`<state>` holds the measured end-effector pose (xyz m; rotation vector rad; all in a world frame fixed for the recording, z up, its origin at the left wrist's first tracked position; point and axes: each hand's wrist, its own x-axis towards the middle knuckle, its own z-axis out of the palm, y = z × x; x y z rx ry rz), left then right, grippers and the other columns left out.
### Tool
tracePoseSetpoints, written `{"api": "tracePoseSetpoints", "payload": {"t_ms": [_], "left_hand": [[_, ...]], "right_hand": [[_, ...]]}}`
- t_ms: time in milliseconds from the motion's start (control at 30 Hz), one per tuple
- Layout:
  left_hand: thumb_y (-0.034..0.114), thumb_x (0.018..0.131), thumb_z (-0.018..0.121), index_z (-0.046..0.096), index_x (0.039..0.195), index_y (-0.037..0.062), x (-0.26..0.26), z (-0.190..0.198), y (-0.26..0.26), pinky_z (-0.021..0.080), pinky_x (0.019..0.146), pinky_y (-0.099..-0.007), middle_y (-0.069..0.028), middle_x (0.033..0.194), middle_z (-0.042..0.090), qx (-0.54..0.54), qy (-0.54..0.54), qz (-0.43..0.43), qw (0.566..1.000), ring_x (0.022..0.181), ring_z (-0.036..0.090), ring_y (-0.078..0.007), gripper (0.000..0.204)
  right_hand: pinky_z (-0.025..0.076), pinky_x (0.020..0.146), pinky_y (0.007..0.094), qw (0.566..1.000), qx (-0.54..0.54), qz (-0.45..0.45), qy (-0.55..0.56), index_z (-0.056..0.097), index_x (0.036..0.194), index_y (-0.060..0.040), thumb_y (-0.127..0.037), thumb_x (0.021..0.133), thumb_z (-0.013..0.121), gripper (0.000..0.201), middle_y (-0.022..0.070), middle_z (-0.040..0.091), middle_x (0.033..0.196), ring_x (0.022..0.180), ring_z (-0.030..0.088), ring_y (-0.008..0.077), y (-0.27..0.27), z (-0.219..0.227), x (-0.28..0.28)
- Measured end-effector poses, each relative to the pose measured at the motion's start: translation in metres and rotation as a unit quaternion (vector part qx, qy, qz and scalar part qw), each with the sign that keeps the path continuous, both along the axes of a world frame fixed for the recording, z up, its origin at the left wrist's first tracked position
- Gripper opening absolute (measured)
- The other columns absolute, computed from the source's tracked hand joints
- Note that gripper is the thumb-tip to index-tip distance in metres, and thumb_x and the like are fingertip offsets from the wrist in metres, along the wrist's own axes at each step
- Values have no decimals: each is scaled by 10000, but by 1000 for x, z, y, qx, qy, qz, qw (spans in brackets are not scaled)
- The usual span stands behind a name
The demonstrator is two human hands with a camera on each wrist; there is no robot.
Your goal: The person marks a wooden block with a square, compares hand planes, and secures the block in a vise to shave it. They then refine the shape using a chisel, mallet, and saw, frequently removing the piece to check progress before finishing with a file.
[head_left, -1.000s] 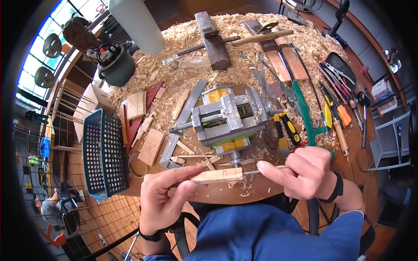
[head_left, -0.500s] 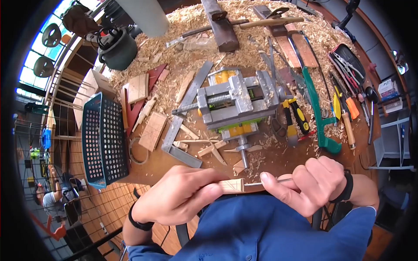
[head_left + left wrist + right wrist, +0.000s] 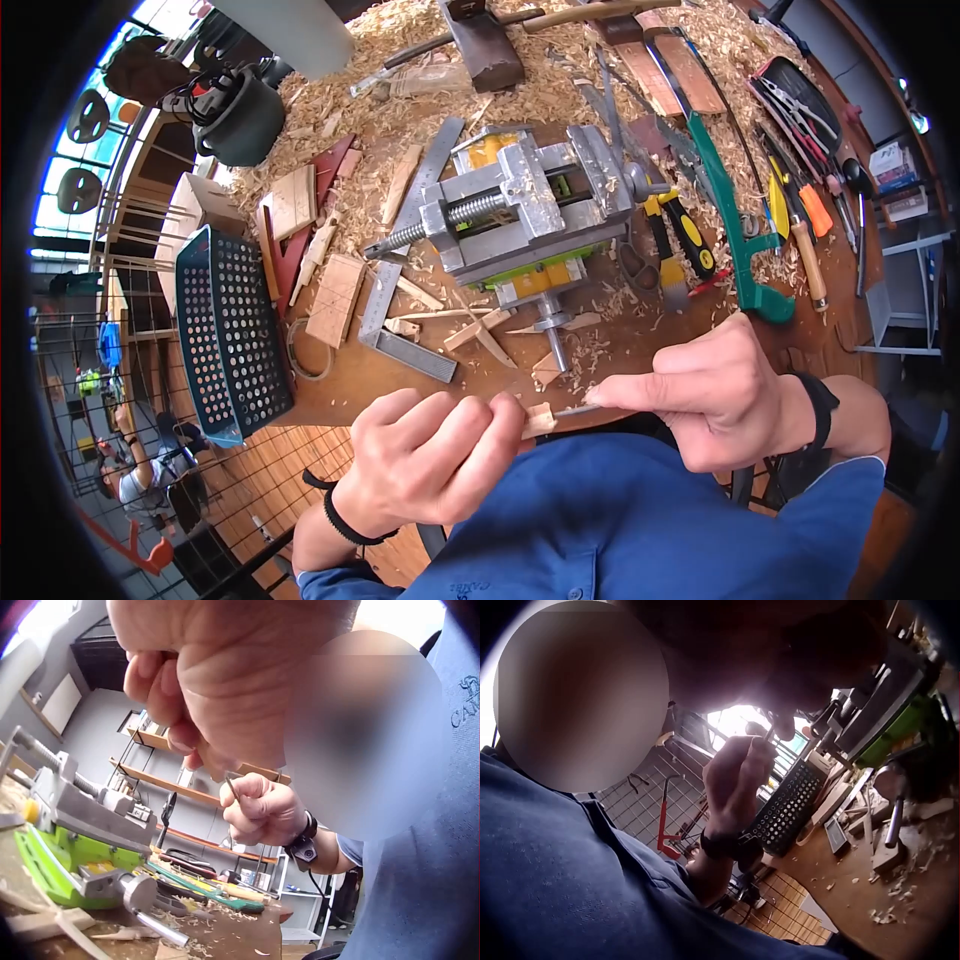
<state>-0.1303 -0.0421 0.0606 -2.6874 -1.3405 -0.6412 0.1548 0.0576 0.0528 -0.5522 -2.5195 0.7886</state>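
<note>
In the head view my left hand (image 3: 430,455) has its fingers curled round a small pale wood piece (image 3: 539,420), whose end sticks out past the index finger. My right hand (image 3: 715,400) pinches a thin metal rod (image 3: 578,410) that runs to the wood's end; the rod's other end is hidden in that hand. Both hands are at the table's near edge, in front of a metal vise (image 3: 530,210). The left wrist view shows the right hand (image 3: 259,808) with the thin rod (image 3: 233,787) between thumb and fingers.
A perforated basket (image 3: 232,335) stands at the left edge. A metal square (image 3: 410,355), wood offcuts (image 3: 335,300) and shavings lie round the vise. To the right are a green-handled saw (image 3: 765,300), a chisel (image 3: 808,265) and pliers (image 3: 800,110). Planes (image 3: 485,50) lie at the back.
My left hand has turned and closed further over the wood, covering most of it. Both hands have come nearer my body relative to the vise, and the right index finger now lies along the rod.
</note>
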Motion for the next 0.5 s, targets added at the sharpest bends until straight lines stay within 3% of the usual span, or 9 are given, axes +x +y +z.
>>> {"api": "tracePoseSetpoints", "payload": {"t_ms": [33, 133, 167, 267, 300, 333, 367, 433, 500], "left_hand": [[260, 896, 845, 729, 1059, 57, -1, -1, 0, 272, 500, -277, 51, 734, 583, 24, 5, 2, 1000, 541, 467, -78, 285], [281, 945, 819, 730, 1065, 65, -6, 5, -2, 267, 499, -282, 51, 724, 585, 45, -10, 12, 999, 535, 458, -79, 262], [402, 1012, 735, 712, 1135, 64, -5, 12, -9, 345, 532, -342, -19, 773, 701, 1, 5, 44, 999, 546, 541, -160, 360], [454, 991, 736, 707, 1153, 66, -9, 19, -12, 350, 534, -344, -13, 792, 712, -56, 12, 44, 997, 558, 550, -163, 422], [412, 1035, 716, 704, 1129, 57, -11, 19, -13, 351, 534, -345, -29, 800, 708, -94, -24, 37, 995, 576, 559, -169, 368], [370, 1055, 692, 702, 1107, 47, -17, 13, -20, 353, 541, -337, -38, 819, 700, -35, -52, 111, 992, 611, 573, -152, 327], [358, 1085, 652, 679, 1086, 43, -38, 11, -26, 337, 563, -304, -22, 836, 658, -86, -137, 185, 969, 641, 536, -119, 317], [335, 1146, 571, 632, 1042, 35, -78, 9, -38, 305, 606, -237, 11, 872, 575, -149, -341, 320, 871, 702, 461, -54, 324], [361, 1167, 551, 650, 1082, 14, -108, -1, -43, 357, 650, -218, 3, 894, 632, -105, -438, 291, 844, 718, 471, -51, 371]], "right_hand": [[326, 370, 367, 1000, -17, 7, 7, 841, 1188, -176, -69, 636, 695, 582, -10, 409, 585, 422, 486, 169, 0, -2, 1], [320, 372, 353, 1000, -3, 11, 25, 849, 1186, -190, -71, 645, 701, 574, -17, 407, 585, 425, 470, 154, 1, 2, -3], [317, 373, 345, 999, 30, 6, 32, 853, 1186, -198, -74, 652, 707, 568, -24, 402, 585, 428, 463, 146, 1, 6, -4], [310, 379, 328, 993, 116, 11, 25, 859, 1191, -185, -72, 662, 709, 561, -47, 366, 595, 438, 424, 126, 2, 14, -5], [310, 379, 328, 993, 115, 13, 25, 859, 1191, -185, -72, 662, 709, 561, -47, 366, 595, 438, 424, 126, 4, 16, -3], [305, 385, 322, 977, 213, -12, 21, 853, 1202, -158, -77, 659, 710, 568, -47, 354, 609, 451, 416, 126, 10, 17, 3], [307, 406, 325, 969, 243, -33, 7, 837, 1220, -110, -63, 646, 703, 592, -33, 366, 623, 470, 419, 142, 21, 23, 17], [312, 447, 330, 950, 302, -77, -21, 804, 1257, -16, -37, 621, 689, 647, -7, 389, 651, 509, 427, 175, 44, 35, 45], [350, 481, 360, 945, 312, -98, -32, 799, 1261, 1, 48, 623, 673, 652, 17, 441, 659, 509, 429, 192, 43, 43, 49]]}}
